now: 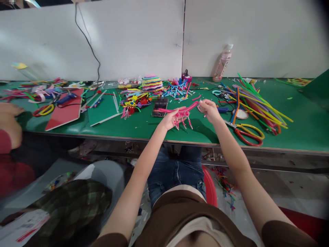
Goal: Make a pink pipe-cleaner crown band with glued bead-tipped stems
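A pink pipe-cleaner piece (183,112) with several short beaded strands hanging from it stretches between my hands above the green table. My left hand (171,118) is closed round its middle and left part, with the strands dangling below the fingers. At its right end my right hand (208,109) pinches the pink tip between thumb and fingers. A dark phone (159,105) lies on the table just behind my left hand. Scissors with red and yellow handles (249,134) rest to the right of my right hand.
Long coloured pipe cleaners (259,103) lie at the right. A pink bottle (223,63) stands by the wall. Finished-looking colourful pieces (136,99) heap behind the phone. Red board (66,111) and green board (102,111) lie left, near another person's arm (10,118).
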Available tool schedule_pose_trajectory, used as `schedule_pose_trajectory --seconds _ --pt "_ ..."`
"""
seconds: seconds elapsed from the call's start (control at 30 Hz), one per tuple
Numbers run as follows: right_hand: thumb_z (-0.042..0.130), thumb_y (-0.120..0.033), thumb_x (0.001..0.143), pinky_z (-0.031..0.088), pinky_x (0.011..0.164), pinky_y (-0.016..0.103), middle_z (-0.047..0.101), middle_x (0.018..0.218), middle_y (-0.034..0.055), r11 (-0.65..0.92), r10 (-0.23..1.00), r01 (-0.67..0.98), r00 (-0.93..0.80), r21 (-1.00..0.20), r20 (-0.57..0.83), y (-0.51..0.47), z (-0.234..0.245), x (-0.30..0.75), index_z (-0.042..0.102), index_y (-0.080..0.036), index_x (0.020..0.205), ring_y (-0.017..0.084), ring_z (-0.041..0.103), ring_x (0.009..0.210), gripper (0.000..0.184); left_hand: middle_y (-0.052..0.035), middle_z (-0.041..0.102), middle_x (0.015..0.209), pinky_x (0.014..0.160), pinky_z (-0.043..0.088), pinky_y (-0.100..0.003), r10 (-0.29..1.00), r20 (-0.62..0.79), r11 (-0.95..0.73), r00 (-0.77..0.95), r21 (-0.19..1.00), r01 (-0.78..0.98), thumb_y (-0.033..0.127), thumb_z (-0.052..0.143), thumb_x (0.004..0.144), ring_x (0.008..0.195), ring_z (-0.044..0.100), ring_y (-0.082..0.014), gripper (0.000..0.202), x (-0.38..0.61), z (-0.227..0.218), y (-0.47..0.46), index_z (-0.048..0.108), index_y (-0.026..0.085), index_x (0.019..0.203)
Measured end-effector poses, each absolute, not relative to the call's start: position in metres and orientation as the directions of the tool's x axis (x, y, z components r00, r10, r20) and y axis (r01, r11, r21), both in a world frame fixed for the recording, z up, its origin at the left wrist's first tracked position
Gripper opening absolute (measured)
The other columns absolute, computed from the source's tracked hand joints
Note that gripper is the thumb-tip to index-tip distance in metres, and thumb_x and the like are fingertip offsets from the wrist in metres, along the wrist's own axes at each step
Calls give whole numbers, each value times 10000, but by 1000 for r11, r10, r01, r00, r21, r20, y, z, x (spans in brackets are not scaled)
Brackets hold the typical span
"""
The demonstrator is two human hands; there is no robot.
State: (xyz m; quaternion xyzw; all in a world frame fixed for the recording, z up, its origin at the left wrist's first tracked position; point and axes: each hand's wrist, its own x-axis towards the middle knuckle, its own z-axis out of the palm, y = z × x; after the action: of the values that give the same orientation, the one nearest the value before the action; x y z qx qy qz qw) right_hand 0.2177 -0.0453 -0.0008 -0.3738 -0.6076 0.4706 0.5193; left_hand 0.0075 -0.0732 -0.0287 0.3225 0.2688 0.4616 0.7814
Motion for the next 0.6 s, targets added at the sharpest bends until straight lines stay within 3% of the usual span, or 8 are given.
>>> schedule_pose_trajectory --seconds 0.13,0.27,0.33,0.4,0.5,0.6 --pt "649 -718 630 187 421 248 148 486 -89 308 949 -140 -25 -941 314 -34 5 236 406 -241 613 79 145 426 536 -114 735 1045 1031 448 -367 905 -103 341 413 755 -560 251 396 971 1002 693 -190 361 6 -29 -74 590 141 1255" --pt "494 -731 758 220 403 253 161 490 -79 401 915 -150 120 -904 386 -18 4 261 434 -247 649 91 174 400 500 -86 743 1020 1020 460 -358 931 -96 305 353 737 -604 262 392 973 996 692 -175 366 5 -28 -73 582 174 1273" --pt "430 -721 805 277 423 244 254 492 -68 437 894 -120 171 -891 415 -14 1 269 507 -250 713 95 281 404 486 -68 745 1017 1012 467 -354 945 -79 275 319 721 -636 285 392 974 1010 686 -168 364 3 -27 -73 584 202 1272" --pt "446 -693 815 367 488 238 439 556 -40 449 881 -51 189 -892 433 -14 -2 269 574 -255 812 105 463 499 456 -61 741 1035 1006 474 -362 954 -50 243 295 702 -669 332 377 978 1042 673 -170 374 1 -25 -73 589 223 1265" --pt "636 -552 751 488 729 295 670 901 31 481 868 170 43 -860 494 -19 1 261 642 -247 932 167 630 890 355 -58 724 1094 997 482 -396 963 -11 206 271 678 -705 422 330 980 1098 647 -189 421 -2 -23 -73 591 252 1263" --pt "739 -317 698 471 892 378 690 1047 62 516 853 444 -193 -732 484 -24 27 252 702 -213 890 227 611 1048 221 -39 687 1191 1000 480 -406 970 15 171 241 666 -727 448 303 980 1148 619 -194 436 -4 -20 -75 599 279 1252"
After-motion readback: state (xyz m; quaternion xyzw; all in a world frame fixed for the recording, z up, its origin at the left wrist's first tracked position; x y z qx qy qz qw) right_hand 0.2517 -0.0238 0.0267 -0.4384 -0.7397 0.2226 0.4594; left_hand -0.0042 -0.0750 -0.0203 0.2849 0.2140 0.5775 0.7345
